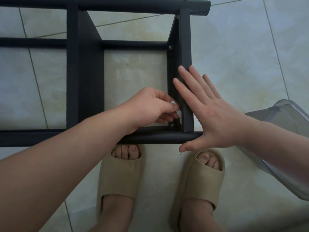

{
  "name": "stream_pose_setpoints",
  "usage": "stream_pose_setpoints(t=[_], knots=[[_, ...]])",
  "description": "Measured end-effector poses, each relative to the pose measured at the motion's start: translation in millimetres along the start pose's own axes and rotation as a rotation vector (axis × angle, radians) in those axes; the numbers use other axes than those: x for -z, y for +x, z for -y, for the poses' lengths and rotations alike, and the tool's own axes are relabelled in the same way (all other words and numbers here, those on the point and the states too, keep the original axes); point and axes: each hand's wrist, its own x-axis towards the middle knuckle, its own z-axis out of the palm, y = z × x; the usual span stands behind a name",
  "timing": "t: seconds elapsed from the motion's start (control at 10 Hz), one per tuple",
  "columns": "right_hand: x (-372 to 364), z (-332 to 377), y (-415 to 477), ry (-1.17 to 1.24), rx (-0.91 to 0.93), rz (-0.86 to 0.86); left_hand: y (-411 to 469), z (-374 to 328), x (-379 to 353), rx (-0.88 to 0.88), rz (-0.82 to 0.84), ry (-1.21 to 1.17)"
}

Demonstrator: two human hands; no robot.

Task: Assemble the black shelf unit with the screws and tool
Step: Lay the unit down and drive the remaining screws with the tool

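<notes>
Black shelf unit (85, 72) lies on its side on glossy pale floor tiles (242, 56), just ahead of your feet in beige foam slippers (120, 174). Frame: matte black, round tubes joined to flat end bars.

Your right hand (215, 118) is spread flat, fingers straight, pressed against the flat end bar (185, 39); the thumb sits under the near round tube (158, 137).

Your left hand (150, 106) is curled, its fingertips pinching a small pale metal piece (173, 102) against the bar's inner face; tool or screw, cannot tell.

Two silvery round screw heads show: far corner (170, 47), near corner (172, 125).

Clear plastic tub (287, 124), rounded corners, at right.
</notes>
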Motion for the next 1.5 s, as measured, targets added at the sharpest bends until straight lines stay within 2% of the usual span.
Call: stream_pose_setpoints(t=[0.5, 1.2, 1.5], knots=[[-2.1, -0.8, 0.3, 0.011, 0.007, -0.011, -0.4, -0.3, -2.6, 0.103, 0.043, -0.162], [-3.4, -1.4, 0.7, 0.026, 0.003, -0.011, -9.5, 0.4, 9.0, -0.017, 0.133, 0.213], [-2.8, -1.8, 0.6, 0.023, 0.005, -0.011, -11.2, 4.5, 12.4, -0.039, 0.168, 0.300]])
